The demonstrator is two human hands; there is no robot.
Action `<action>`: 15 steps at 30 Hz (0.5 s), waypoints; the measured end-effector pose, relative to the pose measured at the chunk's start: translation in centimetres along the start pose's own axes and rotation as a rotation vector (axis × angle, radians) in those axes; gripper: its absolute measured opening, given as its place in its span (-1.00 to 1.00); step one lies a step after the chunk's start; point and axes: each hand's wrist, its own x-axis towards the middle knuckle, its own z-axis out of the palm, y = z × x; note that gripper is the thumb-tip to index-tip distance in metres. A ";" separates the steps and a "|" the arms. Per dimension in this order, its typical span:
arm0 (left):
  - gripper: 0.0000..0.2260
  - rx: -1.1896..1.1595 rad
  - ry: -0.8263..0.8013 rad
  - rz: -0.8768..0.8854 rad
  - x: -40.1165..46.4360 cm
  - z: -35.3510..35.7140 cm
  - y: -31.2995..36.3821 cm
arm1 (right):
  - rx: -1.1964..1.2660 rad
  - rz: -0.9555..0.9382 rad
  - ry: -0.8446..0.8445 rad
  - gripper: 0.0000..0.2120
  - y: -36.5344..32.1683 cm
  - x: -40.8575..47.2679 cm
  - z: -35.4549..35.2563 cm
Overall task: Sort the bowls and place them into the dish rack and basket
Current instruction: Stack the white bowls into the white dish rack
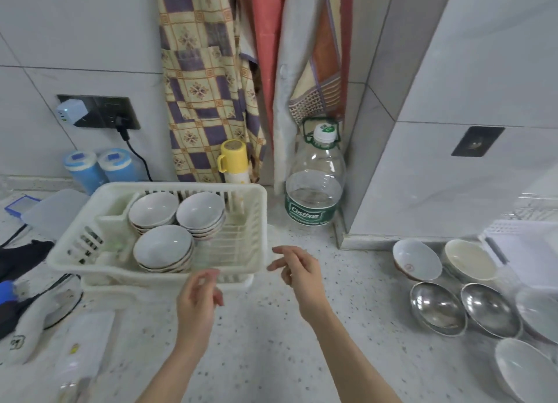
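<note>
Bowls [163, 248] sit stacked in the dish rack [259, 221]; more wait on the desk.
Your left hand [197, 300] and right hand [299, 272] hover apart, holding nothing; next, reach right for the steel bowls [437, 309].

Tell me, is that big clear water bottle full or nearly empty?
Mostly empty. The clear bottle stands upright with its cap on, and a waterline shows low down, just above the green label.

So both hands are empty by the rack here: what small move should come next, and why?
Probably the right hand should swing right to the nearest loose bowl. Both it and the left hand hold nothing, the rack already carries three stacks of white bowls, and several china and steel bowls sit unsorted on the counter.
</note>
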 end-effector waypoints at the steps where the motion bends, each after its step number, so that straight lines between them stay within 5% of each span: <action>1: -0.75 0.004 -0.027 -0.019 -1.6 1.8 -0.6 | 0.008 0.008 0.026 -0.76 -0.1 -0.4 -2.0; 15: -0.86 0.167 -0.452 -0.251 -16.0 18.9 -3.6 | -0.052 0.166 0.340 -0.81 -1.0 -7.2 -21.2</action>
